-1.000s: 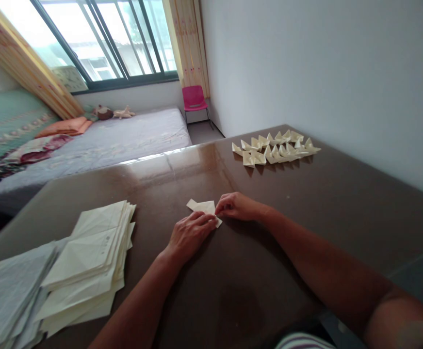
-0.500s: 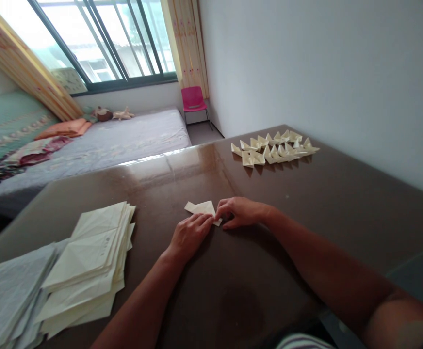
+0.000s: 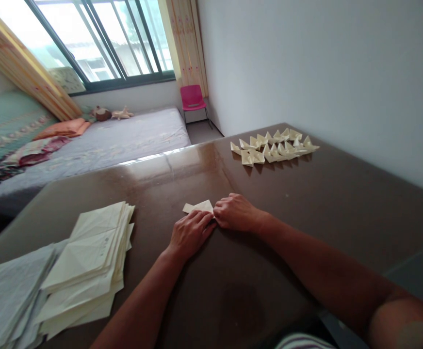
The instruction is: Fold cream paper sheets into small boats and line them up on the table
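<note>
Grey sheets (image 3: pixel 13 288) and, just beside them, cream sheets (image 3: pixel 91 242) lay stacked toward eight o'clock of the folded paper (image 3: pixel 199 206), which sat flat on the brown table (image 3: pixel 346 208). The left hand (image 3: pixel 190 233), at seven, covered the paper's near edge, fingers together — whether it gripped could not be told. The right hand (image 3: pixel 236 212), at three, touched the right end, fingers curled narrow — any pinch was hidden. Pointed paper pieces (image 3: pixel 275 148) stood in rows at two.
</note>
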`<state>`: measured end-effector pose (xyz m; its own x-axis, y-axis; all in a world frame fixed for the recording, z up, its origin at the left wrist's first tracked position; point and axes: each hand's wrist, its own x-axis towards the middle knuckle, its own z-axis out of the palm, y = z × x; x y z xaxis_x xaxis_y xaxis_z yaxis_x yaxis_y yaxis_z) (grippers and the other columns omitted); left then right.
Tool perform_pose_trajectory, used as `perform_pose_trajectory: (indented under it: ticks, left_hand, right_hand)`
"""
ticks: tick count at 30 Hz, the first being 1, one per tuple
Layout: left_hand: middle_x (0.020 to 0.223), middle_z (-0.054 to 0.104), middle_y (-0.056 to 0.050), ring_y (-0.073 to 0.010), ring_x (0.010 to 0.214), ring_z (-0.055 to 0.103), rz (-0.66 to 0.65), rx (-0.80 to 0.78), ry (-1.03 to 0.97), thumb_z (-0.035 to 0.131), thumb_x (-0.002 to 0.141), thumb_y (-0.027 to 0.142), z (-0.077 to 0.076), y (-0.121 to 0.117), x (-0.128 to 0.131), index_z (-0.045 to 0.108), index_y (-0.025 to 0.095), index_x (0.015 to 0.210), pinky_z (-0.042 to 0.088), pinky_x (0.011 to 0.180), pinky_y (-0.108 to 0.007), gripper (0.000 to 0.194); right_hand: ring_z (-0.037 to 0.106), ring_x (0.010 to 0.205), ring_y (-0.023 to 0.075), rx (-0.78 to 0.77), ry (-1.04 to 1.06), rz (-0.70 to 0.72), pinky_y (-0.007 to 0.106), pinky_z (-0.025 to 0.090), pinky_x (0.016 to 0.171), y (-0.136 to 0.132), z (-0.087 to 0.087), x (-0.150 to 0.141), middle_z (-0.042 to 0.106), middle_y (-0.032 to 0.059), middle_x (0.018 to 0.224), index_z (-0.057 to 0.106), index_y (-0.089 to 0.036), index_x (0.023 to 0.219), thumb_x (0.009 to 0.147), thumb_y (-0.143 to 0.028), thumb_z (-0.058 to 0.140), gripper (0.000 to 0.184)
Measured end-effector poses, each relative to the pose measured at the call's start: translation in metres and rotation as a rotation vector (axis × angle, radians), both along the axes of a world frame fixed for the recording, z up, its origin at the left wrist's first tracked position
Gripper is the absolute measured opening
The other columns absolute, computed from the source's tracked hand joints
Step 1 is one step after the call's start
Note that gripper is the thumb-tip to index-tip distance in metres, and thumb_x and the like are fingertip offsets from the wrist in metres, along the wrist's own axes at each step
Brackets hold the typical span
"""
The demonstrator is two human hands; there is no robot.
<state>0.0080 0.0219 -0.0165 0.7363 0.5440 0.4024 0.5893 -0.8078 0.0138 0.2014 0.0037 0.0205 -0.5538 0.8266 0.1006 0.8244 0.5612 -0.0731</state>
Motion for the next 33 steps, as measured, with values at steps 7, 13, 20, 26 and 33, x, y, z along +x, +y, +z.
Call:
perform_pose_trajectory:
  ticks: [7,13,20,26,33]
  left_hand:
    - [0.096,0.071,0.003,-0.0137,0.089,0.062,0.039,0.049,0.030,0.047,0.094,0.032,-0.005,0.002,-0.002,0.065,0.029,0.098,0.044,0.070,-0.024,0.019]
    - [0.096,0.070,0.003,-0.0129,0.088,0.062,0.029,0.071,0.046,0.047,0.094,0.030,-0.004,0.001,-0.002,0.065,0.028,0.099,0.044,0.072,-0.025,0.019]
    - [0.095,0.070,0.003,-0.0133,0.086,0.062,0.036,0.092,0.032,0.048,0.094,0.030,-0.001,-0.001,-0.002,0.065,0.028,0.098,0.043,0.072,-0.026,0.017]
    - [0.094,0.069,0.002,-0.0138,0.089,0.061,0.050,0.089,0.035,0.047,0.094,0.030,0.001,-0.002,-0.001,0.064,0.026,0.095,0.042,0.071,-0.026,0.018]
    - [0.089,0.068,0.001,-0.0138,0.090,0.059,0.061,0.083,0.033,0.047,0.094,0.028,0.003,-0.002,0.000,0.063,0.024,0.087,0.041,0.070,-0.026,0.018]
  right_hand:
    - [0.063,0.075,0.0147,-0.165,0.293,-0.006,0.023,0.036,0.065,0.013,-0.005,0.021,0.072,0.0058,0.085,0.070,-0.018,0.088,0.093,-0.037,0.044,0.033]
    - [0.064,0.085,0.0152,-0.190,0.422,0.085,0.022,0.041,0.074,0.024,-0.016,0.030,0.072,0.0028,0.096,0.073,-0.024,0.097,0.089,-0.029,0.054,0.021]
    - [0.062,0.089,0.0163,-0.149,0.322,0.140,0.024,0.042,0.077,0.020,-0.014,0.026,0.072,0.0041,0.096,0.074,-0.026,0.099,0.091,-0.027,0.052,0.023]
    - [0.062,0.089,0.0159,-0.152,0.309,0.136,0.024,0.042,0.078,0.022,-0.018,0.026,0.072,0.0033,0.097,0.073,-0.026,0.098,0.092,-0.030,0.051,0.023]
    - [0.062,0.083,0.0139,-0.205,0.359,0.135,0.023,0.042,0.074,0.019,-0.017,0.026,0.070,0.0026,0.096,0.071,-0.024,0.100,0.087,-0.023,0.055,0.020]
